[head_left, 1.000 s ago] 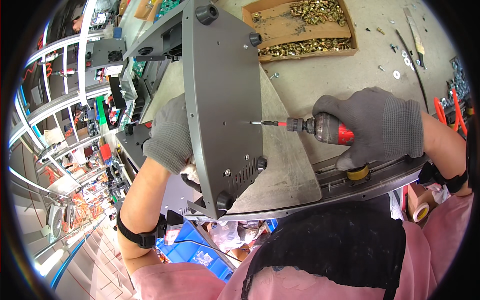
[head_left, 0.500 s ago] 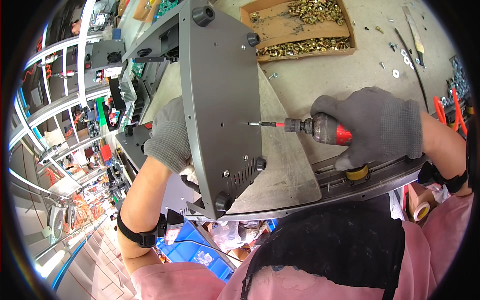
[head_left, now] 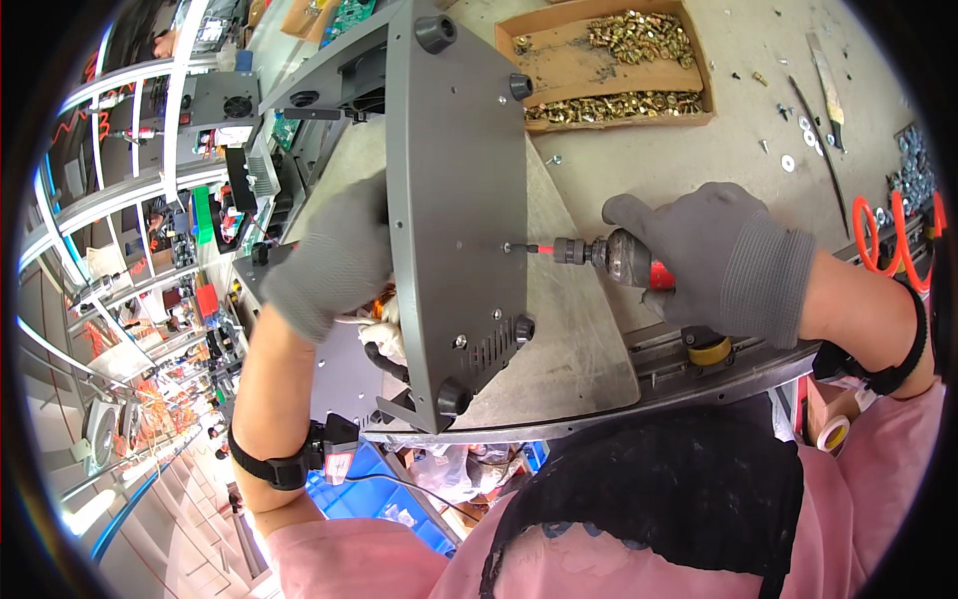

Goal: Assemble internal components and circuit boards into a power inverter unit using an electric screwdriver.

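A dark grey metal housing point(head_left: 461, 180) stands on its side on the workbench, its panel with black rubber feet turned to the right. In a grey glove, my right hand point(head_left: 714, 255) grips a power screwdriver point(head_left: 627, 258) with a red and dark body. Its bit meets a screw point(head_left: 507, 248) at a hole near the panel's right edge. My left hand point(head_left: 334, 260), also gloved, reaches behind the panel into the housing; its fingers are hidden there. Below that hand, a white bundle with copper-coloured parts point(head_left: 382, 329) and a black cable show inside.
A cardboard tray point(head_left: 609, 75) of brass-coloured screws lies at the far side. Loose screws, white washers point(head_left: 787, 163), a knife point(head_left: 826, 90) and a thin dark rod lie at the far right, near a coiled orange hose point(head_left: 878, 240). Under the bench is a blue bin point(head_left: 374, 499).
The bit has come closer to the panel, and less of the screw shows. My right hand has moved left with the screwdriver. More of the white bundle beside my left wrist is visible.
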The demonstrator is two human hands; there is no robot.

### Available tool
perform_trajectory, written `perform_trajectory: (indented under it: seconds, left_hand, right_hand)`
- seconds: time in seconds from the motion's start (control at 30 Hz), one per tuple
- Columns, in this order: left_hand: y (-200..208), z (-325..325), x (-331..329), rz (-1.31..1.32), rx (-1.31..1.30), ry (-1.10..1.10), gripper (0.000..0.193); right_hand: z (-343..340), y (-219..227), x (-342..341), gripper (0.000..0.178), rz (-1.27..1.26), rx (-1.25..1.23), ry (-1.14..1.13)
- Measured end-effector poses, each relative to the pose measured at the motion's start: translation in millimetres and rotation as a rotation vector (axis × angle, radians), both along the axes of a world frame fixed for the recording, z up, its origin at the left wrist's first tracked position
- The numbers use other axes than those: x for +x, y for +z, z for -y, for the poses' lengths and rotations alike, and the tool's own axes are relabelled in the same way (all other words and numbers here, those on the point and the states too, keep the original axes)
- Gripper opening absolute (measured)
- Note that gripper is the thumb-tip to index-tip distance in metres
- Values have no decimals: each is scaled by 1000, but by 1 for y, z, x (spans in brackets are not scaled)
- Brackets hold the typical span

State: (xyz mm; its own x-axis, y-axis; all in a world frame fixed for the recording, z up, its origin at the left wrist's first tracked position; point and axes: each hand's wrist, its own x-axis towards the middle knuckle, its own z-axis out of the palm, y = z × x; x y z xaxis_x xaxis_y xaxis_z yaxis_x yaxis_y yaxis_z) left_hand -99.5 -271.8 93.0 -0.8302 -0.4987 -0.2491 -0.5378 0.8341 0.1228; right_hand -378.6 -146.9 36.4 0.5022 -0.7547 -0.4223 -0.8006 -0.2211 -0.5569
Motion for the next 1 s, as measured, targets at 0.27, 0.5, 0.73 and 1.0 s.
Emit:
perform_trajectory:
  seconds: [0.27, 0.5, 0.73, 1.0]
  left_hand:
    - [43, -10, 0, -737, 987, 979, 33]
    - [47, -28, -8, -952, 984, 997, 32]
    - [48, -51, -35, -1105, 1075, 869, 19]
    - [43, -66, -41, -1395, 1102, 941, 14]
  right_hand:
    - [-5, -9, 14, 61, -148, 6, -29]
    - [-16, 25, -8, 62, 81, -132, -177]
    - [-26, 54, 10, 58, 506, -394, -292]
    - [-28, 62, 22, 54, 576, -228, -350]
